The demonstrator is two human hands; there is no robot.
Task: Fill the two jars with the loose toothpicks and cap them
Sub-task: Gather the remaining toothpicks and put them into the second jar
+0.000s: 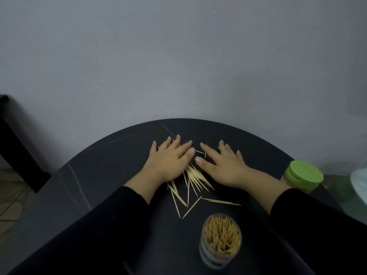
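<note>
The desk [111, 171] is dark, matt stone-like with thin pale veins. Loose toothpicks [193, 181] are pale bare wood; the open jar [219, 253] at lower centre is clear plastic. The capped jar's lid [303, 174], at right, is smooth green plastic.

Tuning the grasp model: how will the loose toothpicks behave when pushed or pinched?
The loose toothpicks look thin, stiff and light, so a push probably scatters or rolls them; they lie fanned across the table. Lying flat, single ones are likely hard to pinch; sweeping them together seems easier.
</note>
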